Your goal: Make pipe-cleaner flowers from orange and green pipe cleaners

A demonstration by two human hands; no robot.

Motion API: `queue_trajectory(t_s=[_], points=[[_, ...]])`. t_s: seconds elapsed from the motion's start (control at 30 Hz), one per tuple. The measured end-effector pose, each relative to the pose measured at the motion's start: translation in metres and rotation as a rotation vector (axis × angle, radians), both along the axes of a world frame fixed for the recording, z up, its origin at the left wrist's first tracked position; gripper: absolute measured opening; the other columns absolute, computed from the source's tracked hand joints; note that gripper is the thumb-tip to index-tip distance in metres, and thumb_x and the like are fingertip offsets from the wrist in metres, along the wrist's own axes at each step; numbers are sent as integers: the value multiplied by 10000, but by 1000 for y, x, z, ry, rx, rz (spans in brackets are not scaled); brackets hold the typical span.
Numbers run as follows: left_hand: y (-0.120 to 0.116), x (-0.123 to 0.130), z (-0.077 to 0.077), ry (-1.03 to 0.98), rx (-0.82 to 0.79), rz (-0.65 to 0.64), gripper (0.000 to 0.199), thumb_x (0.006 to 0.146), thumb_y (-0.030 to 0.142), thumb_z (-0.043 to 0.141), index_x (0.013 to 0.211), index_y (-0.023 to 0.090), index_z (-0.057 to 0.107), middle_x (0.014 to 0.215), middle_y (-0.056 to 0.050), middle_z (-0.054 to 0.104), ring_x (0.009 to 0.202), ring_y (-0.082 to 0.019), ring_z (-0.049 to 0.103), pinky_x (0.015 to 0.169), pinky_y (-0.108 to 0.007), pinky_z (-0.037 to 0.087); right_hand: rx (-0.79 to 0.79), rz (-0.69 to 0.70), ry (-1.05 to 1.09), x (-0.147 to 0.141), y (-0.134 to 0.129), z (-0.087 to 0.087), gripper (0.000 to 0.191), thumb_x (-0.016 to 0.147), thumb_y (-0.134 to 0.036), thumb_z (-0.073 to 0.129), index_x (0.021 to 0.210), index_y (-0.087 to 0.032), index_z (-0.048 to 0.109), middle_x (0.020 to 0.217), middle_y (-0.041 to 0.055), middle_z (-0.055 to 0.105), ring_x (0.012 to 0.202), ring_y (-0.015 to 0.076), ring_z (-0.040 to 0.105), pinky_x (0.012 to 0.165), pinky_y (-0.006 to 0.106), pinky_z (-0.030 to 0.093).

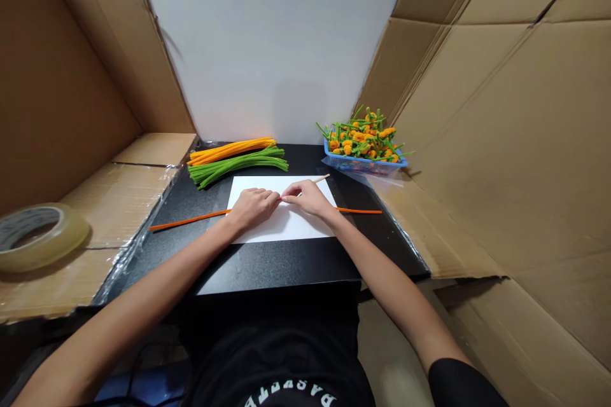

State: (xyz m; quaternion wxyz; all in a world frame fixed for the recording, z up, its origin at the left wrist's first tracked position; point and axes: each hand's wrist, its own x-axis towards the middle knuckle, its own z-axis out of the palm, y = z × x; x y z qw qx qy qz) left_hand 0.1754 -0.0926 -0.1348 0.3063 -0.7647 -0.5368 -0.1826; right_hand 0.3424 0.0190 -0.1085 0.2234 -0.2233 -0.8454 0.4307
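A long orange pipe cleaner (188, 219) stretches sideways across a white sheet (281, 232), its two ends sticking out past both my wrists. My left hand (255, 206) is closed over its middle, knuckles up. Thumb and fingers of my right hand (305, 198) pinch at the same spot, fingertips meeting those of the left. A thin wooden stick (323, 178) pokes out behind my right hand; its lower part is hidden, so whether the fingers hold it too is unclear. The middle of the pipe cleaner is covered by my hands.
Behind the sheet lie bundles of green pipe cleaners (233, 165) and yellow-orange pipe cleaners (231, 151). A blue basket (367, 165) at the back right is heaped with orange and green pipe-cleaner pieces. A tape roll (71, 235) rests on cardboard at left. Cardboard walls (515, 140) flank the black table (267, 267).
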Motion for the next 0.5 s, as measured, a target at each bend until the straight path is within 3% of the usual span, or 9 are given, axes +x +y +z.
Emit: queue_trajectory(t_s=[0.1,0.3,0.5], points=[[0,-1,-1,-37,-22,7,291,983,260,520,735,172,643,624,-30,660,539,-158,574,548,-297,325,-67,8,17,0,1,-1,62,731,-172,723,736,-131,770,761,74,757,736,169,659,712,268,488],[-3,-1,3,16,-66,-36,242,959,165,530,744,167,640,650,-36,671,570,-149,580,568,-289,337,-313,2,-83,2,-3,0,75,711,-168,694,737,-110,732,583,11,636,497,94,515,491,211,374],[-5,0,7,56,-55,-45,239,980,176,521,772,167,639,670,-29,664,589,-143,570,581,-295,323,-333,-7,-68,4,-4,6,83,701,-180,670,705,-120,728,621,10,625,583,100,498,544,222,352]])
